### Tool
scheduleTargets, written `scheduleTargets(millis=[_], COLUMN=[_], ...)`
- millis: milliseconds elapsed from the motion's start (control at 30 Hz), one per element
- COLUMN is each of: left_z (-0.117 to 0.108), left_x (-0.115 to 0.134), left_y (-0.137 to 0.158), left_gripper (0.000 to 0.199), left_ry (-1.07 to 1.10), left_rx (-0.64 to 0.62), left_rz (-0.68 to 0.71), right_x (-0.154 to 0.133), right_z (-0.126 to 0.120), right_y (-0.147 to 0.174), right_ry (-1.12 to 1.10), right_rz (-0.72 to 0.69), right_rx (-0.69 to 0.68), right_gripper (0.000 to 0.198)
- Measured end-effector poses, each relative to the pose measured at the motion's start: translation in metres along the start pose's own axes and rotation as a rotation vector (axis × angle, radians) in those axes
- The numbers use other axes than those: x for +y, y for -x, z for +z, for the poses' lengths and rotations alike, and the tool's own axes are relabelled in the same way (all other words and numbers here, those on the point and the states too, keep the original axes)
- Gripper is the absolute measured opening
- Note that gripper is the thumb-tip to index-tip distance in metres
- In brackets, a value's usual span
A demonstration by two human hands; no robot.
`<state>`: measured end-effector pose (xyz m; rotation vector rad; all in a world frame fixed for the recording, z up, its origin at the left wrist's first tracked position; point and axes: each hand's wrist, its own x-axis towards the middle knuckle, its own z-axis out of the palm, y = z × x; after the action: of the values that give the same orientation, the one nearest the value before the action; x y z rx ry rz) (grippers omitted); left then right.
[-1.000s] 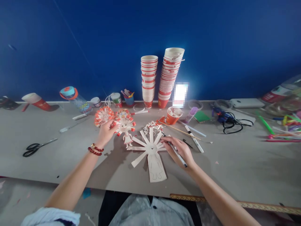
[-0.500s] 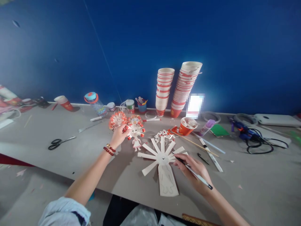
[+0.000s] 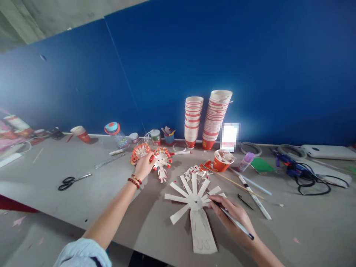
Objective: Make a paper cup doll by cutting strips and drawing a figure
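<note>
Between the fingers of my left hand point(image 3: 145, 165) is the red-tipped edge of a finished paper doll point(image 3: 161, 161), which has a smiling face and a small dress. My right hand point(image 3: 232, 215) grips a pen point(image 3: 236, 221), its point near the strips of a cut-open paper cup point(image 3: 196, 202). That cup lies flat, its white strips fanned out around a round base, with a body outline drawn in pencil-thin lines on the wide lower flap. Another red-fringed paper doll point(image 3: 139, 151) lies behind my left hand, partly covered by it.
Paper scraps point(image 3: 194, 171) lie beyond the cut cup, beside a red cup of scraps point(image 3: 223, 161). Two tall cup stacks point(image 3: 194, 122) stand against the blue wall. Scissors point(image 3: 72, 180) rest at left; a white marker point(image 3: 256, 198), wooden stick and blue glue gun point(image 3: 292, 167) are at right.
The view has tilted up, so everything sits lower in it. My left hand has moved the held doll slightly farther back towards the other dolls. My right hand still holds the pen.
</note>
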<state>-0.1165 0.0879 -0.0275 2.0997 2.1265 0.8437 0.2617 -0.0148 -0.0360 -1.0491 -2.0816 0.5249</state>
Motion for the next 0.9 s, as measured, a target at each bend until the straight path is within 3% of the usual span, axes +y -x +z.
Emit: scheduleTargets(millis=[333,600,900], left_z=[-0.017,-0.011,0.001], left_x=[0.002,0.022,0.017], left_y=[0.015,0.068,0.073], left_gripper=[0.028,0.034,0.022], left_ry=[-0.023,-0.083,-0.170], left_rx=[0.200,-0.004,-0.082], left_rz=[0.224,0.502,0.504], right_x=[0.003,0.003,0.002], right_z=[-0.001,0.000,0.001], right_y=[0.001,0.002,0.000], right_ry=[0.007,0.007,0.029], right_rz=[0.011,0.015,-0.021], right_rx=[0.026,0.026,0.061], right_gripper=[0.019,0.019,0.019])
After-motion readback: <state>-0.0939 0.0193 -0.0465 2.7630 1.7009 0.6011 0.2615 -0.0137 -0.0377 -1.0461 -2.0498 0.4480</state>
